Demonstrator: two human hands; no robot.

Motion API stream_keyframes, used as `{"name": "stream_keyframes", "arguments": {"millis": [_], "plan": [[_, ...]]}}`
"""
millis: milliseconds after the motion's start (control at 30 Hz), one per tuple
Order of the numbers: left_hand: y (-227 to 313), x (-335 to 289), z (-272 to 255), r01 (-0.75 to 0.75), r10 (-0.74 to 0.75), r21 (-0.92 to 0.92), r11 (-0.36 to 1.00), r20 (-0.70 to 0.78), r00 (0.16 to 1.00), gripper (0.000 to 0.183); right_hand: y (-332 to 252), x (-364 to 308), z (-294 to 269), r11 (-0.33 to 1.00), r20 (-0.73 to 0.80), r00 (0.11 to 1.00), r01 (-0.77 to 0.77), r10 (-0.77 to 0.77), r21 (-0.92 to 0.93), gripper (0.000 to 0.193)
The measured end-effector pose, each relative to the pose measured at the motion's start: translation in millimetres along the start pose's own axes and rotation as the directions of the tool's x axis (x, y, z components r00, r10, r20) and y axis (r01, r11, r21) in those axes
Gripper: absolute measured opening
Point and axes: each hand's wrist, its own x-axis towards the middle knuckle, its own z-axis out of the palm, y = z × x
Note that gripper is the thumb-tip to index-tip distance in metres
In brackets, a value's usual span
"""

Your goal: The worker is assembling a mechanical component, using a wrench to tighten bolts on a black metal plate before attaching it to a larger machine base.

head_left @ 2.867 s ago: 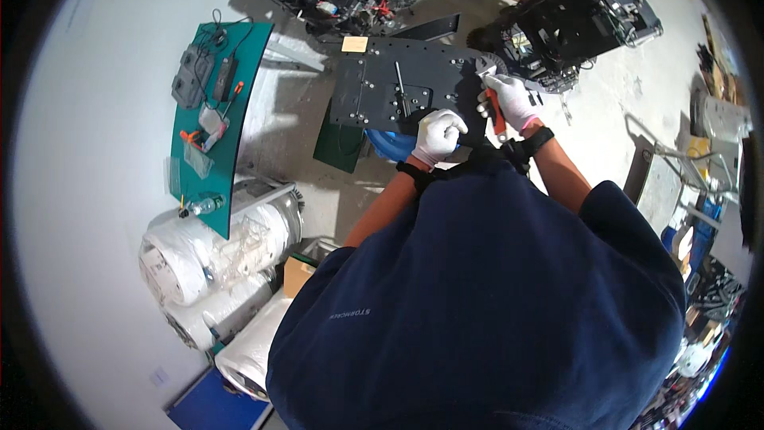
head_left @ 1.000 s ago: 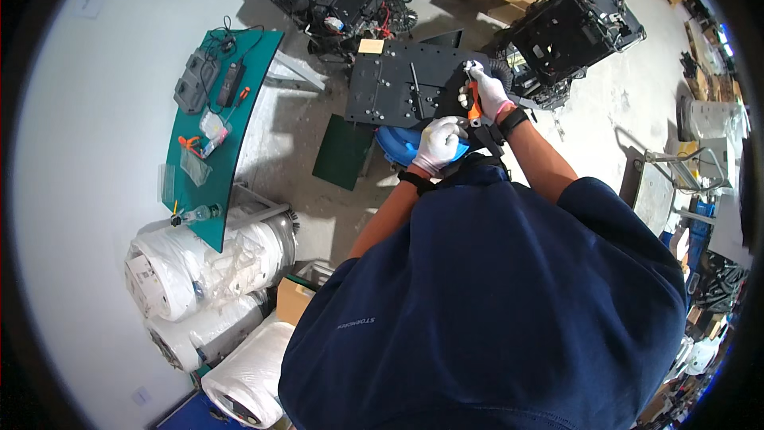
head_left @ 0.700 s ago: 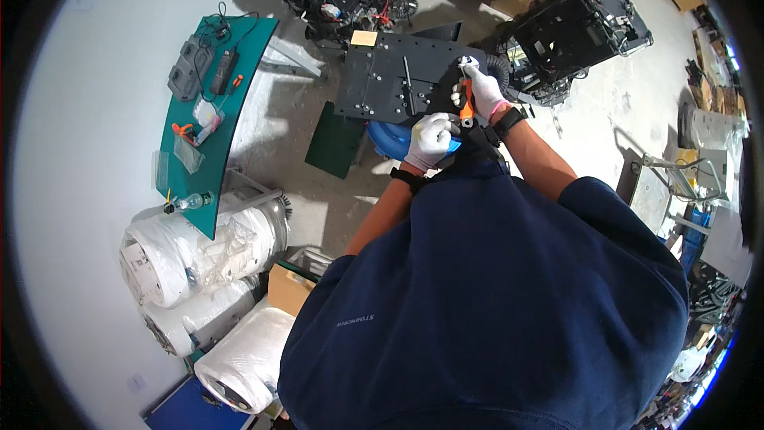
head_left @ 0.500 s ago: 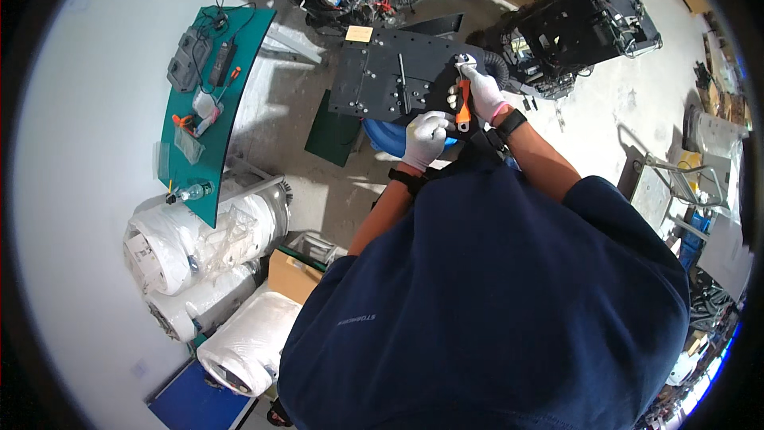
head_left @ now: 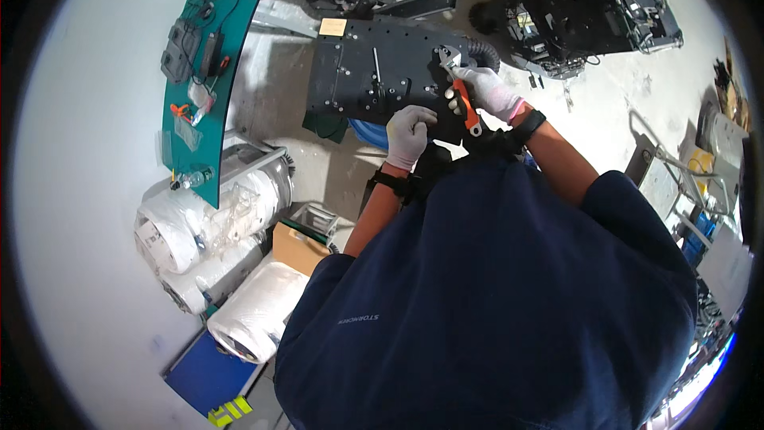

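Observation:
My right hand (head_left: pixel 492 95), in a white glove, is closed around the orange handle of an adjustable wrench (head_left: pixel 464 102). The wrench's metal jaw lies over the right part of a black plate (head_left: pixel 342 91); whether it grips a fastener is too small to tell. Bolts and holes dot the plate. At its near edge my gloved left hand (head_left: pixel 407 138) has curled fingers, and anything inside them is hidden. A thin metal rod with a dark handle (head_left: pixel 378 76) rests on the plate, left of the wrench.
A ribbed black hose (head_left: pixel 484 54) adjoins the plate's right end. Black machines with exposed wiring (head_left: pixel 557 24) stand beyond. To the left is a green table (head_left: pixel 204 115) with tools and a bottle. Wrapped white cylinders (head_left: pixel 259 310) and a cardboard box (head_left: pixel 298 249) lie nearer.
The wrench's handle end has swung to the right with my right hand, so the wrench is more tilted. My left hand stays curled by the plate's near edge. The whole view has shifted slightly.

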Motion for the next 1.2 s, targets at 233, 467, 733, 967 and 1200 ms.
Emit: {"name": "stream_keyframes", "arguments": {"millis": [233,467,733,967,1200], "plan": [[8,9,29,0.059,-0.021,0.171,0.983,-0.214,0.977,0.020,-39,17,-45,0.845,0.182,0.983,0.106,-0.010,-0.524,0.036],[10,12,41,0.089,-0.001,0.269,0.959,-0.309,0.951,0.020,-115,32,-46,0.365,0.264,0.950,0.188,0.170,-0.912,0.029],[5,9,44,0.106,0.019,0.316,0.943,-0.369,0.929,0.018,-166,111,-26,-0.167,0.355,0.841,0.451,0.408,-0.877,0.020],[7,9,46,0.095,0.049,0.332,0.938,-0.401,0.915,0.017,-176,143,5,-0.598,0.570,0.608,0.766,0.552,-0.238,0.015],[5,14,49,0.057,0.075,0.321,0.945,-0.383,0.921,0.017,-165,140,-29,-0.667,0.879,0.441,0.712,0.181,-0.219,0.012]]}}
